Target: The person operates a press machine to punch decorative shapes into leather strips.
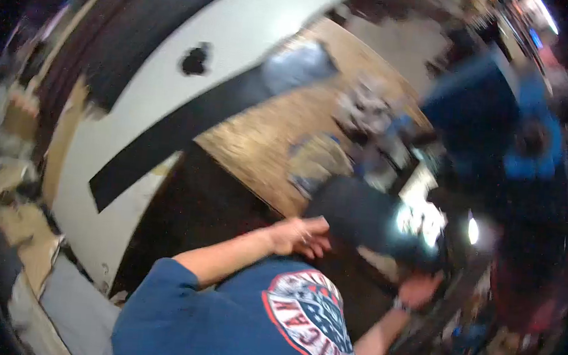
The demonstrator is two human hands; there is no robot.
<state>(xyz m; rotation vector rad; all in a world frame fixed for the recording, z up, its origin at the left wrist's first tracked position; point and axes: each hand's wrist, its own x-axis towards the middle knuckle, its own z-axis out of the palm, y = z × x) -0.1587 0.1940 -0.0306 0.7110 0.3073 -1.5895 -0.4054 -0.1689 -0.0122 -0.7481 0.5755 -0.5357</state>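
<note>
My left hand [300,237] is in front of my chest with nothing visible in it, the fingers loosely bent and apart. It is close to a dark, rounded, machine-like body [354,213] that has bright glare at its right end. To the right, my right hand [420,290] reaches out low beside that dark body, a band around its wrist. Motion smears its fingers, and I cannot tell whether they hold anything. Beyond my left forearm, a long black strip [161,131] lies across a white surface and onto a wooden board, with a shiny grey patch near its far end.
The wooden board [247,138] carries a crumpled tan cloth [319,160] and a pale, blurred heap [363,107]. A black scrap [195,59] rests on the white surface [150,93]. Large blue objects [477,102] stand at right, and cardboard pieces [21,217] at left.
</note>
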